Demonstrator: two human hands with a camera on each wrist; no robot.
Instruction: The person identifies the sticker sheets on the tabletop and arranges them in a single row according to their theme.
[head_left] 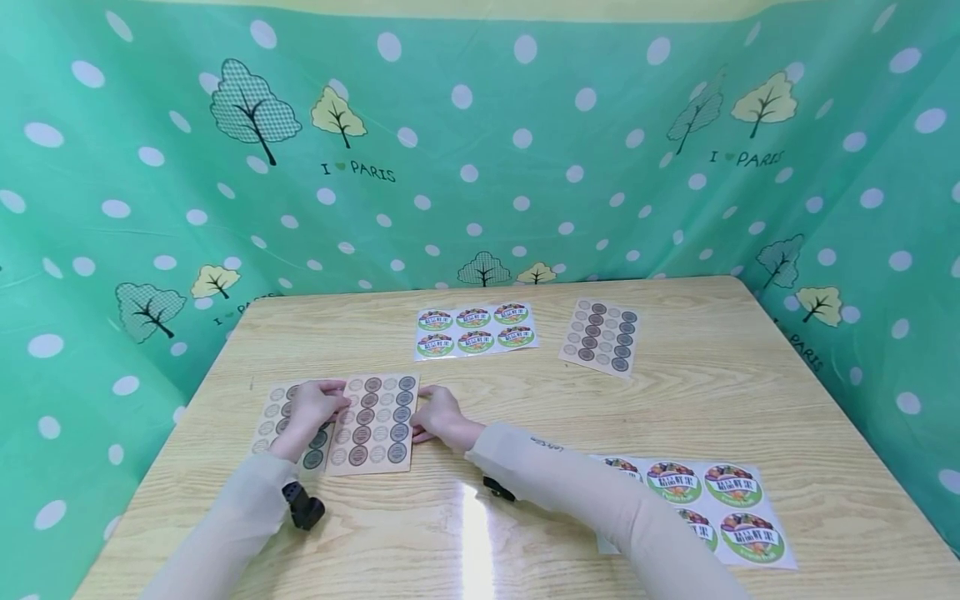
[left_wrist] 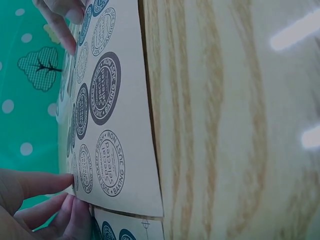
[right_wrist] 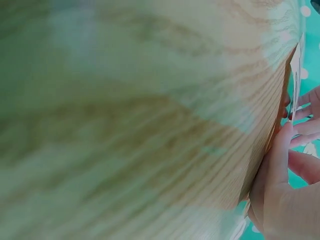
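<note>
A tan sheet of round stickers (head_left: 382, 400), printed with brown and dark grey labels, lies between my two hands. On its left edge, my left hand (head_left: 316, 406) pinches the paper between thumb and fingers. The right hand (head_left: 442, 416) grips the opposite edge, its fingers partly hidden by the paper. Beneath the left hand and wrist is a second tan sticker sheet (head_left: 315, 457), partly covered; its edge meets the held sheet. In the left wrist view, the round labels (left_wrist: 106, 88) show close up, and a thin dark gap runs along the sheet's near edge.
At the back of the wooden table (head_left: 540, 417) lies a white sheet of colourful fruit stickers (head_left: 476, 330). Another tan sticker sheet (head_left: 600, 337) is to its right. A larger white fruit-sticker sheet (head_left: 705, 500) sits at front right, partly under the right forearm. A green dotted cloth (head_left: 517, 167) hangs behind.
</note>
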